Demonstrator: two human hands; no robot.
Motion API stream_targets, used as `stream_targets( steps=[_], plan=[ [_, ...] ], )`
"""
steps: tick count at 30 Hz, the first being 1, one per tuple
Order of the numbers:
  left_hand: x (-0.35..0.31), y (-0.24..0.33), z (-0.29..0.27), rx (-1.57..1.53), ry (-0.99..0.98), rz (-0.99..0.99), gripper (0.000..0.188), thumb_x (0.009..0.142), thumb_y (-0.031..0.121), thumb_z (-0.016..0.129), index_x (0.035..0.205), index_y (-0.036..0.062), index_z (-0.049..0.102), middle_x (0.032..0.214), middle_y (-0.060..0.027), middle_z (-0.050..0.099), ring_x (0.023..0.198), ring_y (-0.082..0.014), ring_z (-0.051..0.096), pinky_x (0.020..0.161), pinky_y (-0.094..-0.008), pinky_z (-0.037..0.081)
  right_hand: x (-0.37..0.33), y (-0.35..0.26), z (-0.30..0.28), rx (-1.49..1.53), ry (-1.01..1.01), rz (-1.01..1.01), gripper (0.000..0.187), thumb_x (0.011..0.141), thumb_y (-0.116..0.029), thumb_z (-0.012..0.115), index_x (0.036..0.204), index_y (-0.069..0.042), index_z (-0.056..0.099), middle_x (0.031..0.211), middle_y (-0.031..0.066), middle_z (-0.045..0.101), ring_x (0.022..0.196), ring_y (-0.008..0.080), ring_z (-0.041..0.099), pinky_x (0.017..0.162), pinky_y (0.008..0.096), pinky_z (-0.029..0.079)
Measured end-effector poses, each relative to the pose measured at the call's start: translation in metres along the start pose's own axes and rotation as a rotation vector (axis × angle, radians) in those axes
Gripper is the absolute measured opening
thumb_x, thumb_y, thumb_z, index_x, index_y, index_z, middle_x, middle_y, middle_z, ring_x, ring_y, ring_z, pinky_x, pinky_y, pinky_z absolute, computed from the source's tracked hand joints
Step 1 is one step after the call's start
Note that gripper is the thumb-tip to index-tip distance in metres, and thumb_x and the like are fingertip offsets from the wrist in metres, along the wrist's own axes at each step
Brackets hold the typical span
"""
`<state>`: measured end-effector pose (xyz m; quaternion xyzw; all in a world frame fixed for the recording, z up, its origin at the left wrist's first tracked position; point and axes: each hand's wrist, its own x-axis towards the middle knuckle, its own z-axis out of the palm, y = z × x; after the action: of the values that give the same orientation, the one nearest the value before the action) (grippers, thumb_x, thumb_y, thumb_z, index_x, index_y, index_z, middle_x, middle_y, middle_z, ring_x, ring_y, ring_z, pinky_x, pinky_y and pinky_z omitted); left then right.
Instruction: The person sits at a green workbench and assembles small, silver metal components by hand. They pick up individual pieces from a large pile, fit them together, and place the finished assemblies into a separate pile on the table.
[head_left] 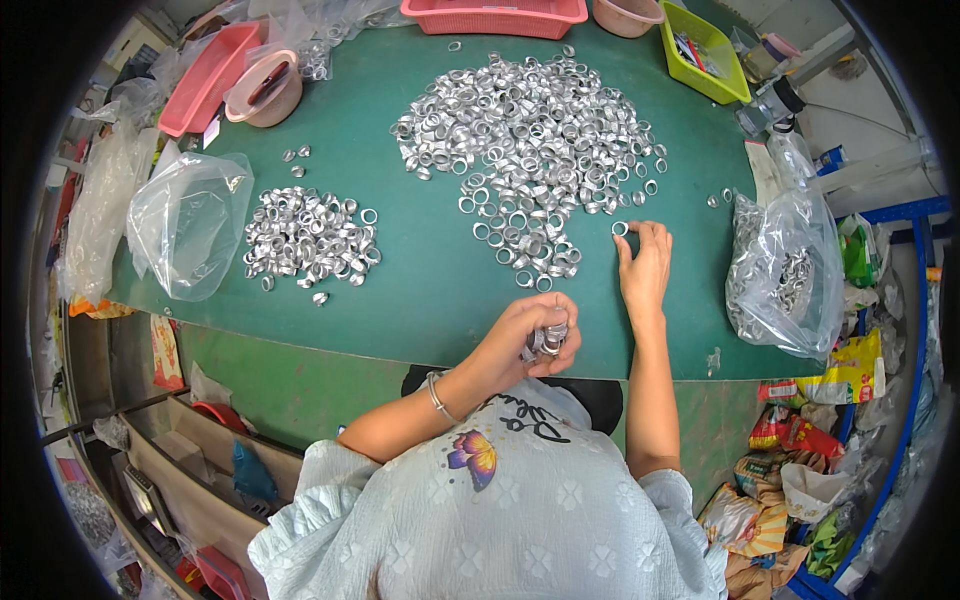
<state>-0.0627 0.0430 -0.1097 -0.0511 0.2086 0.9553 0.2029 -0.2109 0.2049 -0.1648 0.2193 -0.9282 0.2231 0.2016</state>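
Note:
My left hand (512, 338) is curled around several silver metal rings (546, 341), near the table's front edge. To its right, my right hand (647, 268) has its thumb and fingertips closed on a single silver ring (620, 229) at the table surface. A large heap of silver rings (530, 130) spreads across the far middle of the green table (430, 245), with its near tail between my hands. At the left lies a smaller heap of similar rings (310, 235), a few of them scattered loose around it.
An open clear plastic bag (195, 225) stands left of the small heap. Another clear bag with metal pieces (785, 275) is at the right edge. Pink baskets (495, 15), a pink bowl (265, 90) and a lime-green basket (703, 55) line the far side. Packets fill a blue-framed rack (912, 400).

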Motion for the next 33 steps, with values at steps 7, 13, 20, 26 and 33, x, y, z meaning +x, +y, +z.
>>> stream_targets(
  steps=[7, 13, 20, 26, 33],
  plan=[
    [0.006, -0.006, -0.001, 0.188, 0.359, 0.147, 0.02, 0.085, 0.011, 0.059, 0.103, 0.0034, 0.06, 0.081, -0.0025, 0.056, 0.059, -0.0084, 0.048, 0.039, -0.0179, 0.029, -0.022, -0.034, -0.044, 1.269, -0.377, 0.599, 0.018, 0.087, -0.012, 0.058, 0.099, 0.001, 0.057, 0.089, 0.0088, 0.059, 0.073, 0.0142, 0.053, 0.067, 0.0259, 0.044],
    [0.008, -0.004, 0.006, 0.801, 0.352, 0.5, 0.032, 0.076, 0.007, 0.068, 0.107, 0.0052, 0.063, 0.077, 0.002, 0.052, 0.067, -0.0075, 0.048, 0.054, -0.0203, 0.039, -0.047, -0.057, -0.066, 1.929, -0.685, 0.747, 0.03, 0.094, -0.025, 0.046, 0.104, 0.002, 0.055, 0.093, 0.0075, 0.059, 0.071, 0.0106, 0.052, 0.062, 0.0238, 0.041],
    [0.004, 0.001, 0.015, 1.135, 0.254, 0.564, 0.033, 0.072, 0.003, 0.071, 0.104, 0.0025, 0.063, 0.073, -0.0003, 0.053, 0.068, -0.0078, 0.049, 0.063, -0.0228, 0.043, -0.048, -0.076, -0.082, 1.765, -0.68, 0.779, 0.03, 0.095, -0.027, 0.045, 0.097, 0.0, 0.058, 0.088, 0.0035, 0.06, 0.069, 0.0096, 0.05, 0.062, 0.0234, 0.041],
    [0.002, -0.002, 0.017, 1.058, 0.264, 0.55, 0.029, 0.075, 0.004, 0.068, 0.103, 0.0009, 0.063, 0.075, -0.0014, 0.055, 0.064, -0.0079, 0.05, 0.061, -0.023, 0.043, -0.048, -0.078, -0.083, 1.554, -0.63, 0.67, 0.028, 0.095, -0.025, 0.045, 0.088, -0.002, 0.059, 0.08, 0.0022, 0.059, 0.068, 0.0081, 0.049, 0.063, 0.0226, 0.039],
    [0.0, -0.001, 0.021, 0.881, 0.21, 0.461, 0.022, 0.082, 0.005, 0.061, 0.104, 0.0002, 0.059, 0.082, -0.0056, 0.059, 0.061, -0.008, 0.054, 0.055, -0.0199, 0.043, -0.049, -0.079, -0.083, 1.477, -0.599, 0.607, 0.025, 0.094, -0.021, 0.048, 0.083, -0.001, 0.058, 0.075, 0.0021, 0.059, 0.067, 0.0071, 0.049, 0.064, 0.022, 0.039]
  ],
)
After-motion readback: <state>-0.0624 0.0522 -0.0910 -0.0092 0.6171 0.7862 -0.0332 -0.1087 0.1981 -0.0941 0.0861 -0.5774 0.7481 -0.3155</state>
